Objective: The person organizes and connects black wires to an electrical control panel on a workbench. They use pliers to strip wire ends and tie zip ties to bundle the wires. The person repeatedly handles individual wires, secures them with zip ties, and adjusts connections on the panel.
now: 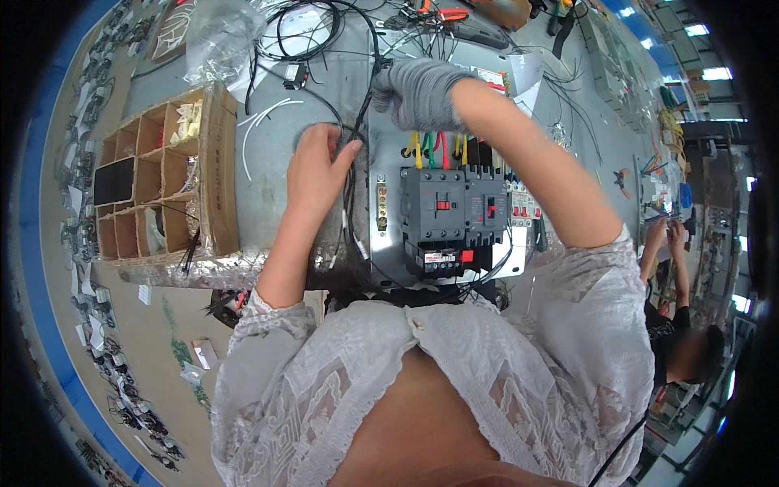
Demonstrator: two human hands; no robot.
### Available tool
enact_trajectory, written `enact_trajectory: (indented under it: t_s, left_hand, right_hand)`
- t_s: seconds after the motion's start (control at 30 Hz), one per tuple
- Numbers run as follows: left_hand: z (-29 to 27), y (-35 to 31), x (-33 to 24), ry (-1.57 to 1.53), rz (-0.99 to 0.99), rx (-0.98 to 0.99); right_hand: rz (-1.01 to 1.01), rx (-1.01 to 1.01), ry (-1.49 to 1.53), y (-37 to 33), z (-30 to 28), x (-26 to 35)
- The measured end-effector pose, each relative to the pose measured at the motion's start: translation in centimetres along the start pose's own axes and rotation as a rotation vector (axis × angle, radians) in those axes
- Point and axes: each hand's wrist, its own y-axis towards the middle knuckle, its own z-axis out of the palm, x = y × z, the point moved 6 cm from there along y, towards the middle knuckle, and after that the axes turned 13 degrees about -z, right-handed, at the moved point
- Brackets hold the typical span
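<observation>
A bundle of black cables (350, 199) runs lengthwise over the bench, left of a metal mounting plate (388, 253). My bare left hand (319, 168) holds it between thumb and fingers. Farther along, my right hand (423, 94), in a grey knitted glove, closes round the same bundle; its fingertips are partly hidden. Below the gloved hand, grey circuit breakers (443, 204) are fixed to the plate, with yellow, green and red wires (438, 150) at their top. A brass terminal strip (381, 205) sits between cables and breakers. Smaller white breakers (523, 203) stand to the right.
A divided cardboard box (219, 174) with small parts stands at the left. White wire pieces (258, 122) lie beside it. Coiled black cable (308, 36), a plastic bag (219, 45) and orange-handled pliers (445, 14) are at the back. Another person (677, 341) works at the right.
</observation>
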Motion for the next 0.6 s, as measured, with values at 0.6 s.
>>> enact_trajectory:
  t_s: [0.6]
  left_hand:
    - [3.4, 3.6, 1.7, -0.699, -0.328, 0.435]
  right_hand:
    - [0.254, -0.126, 1.097, 2.8, 11.9, -1.5]
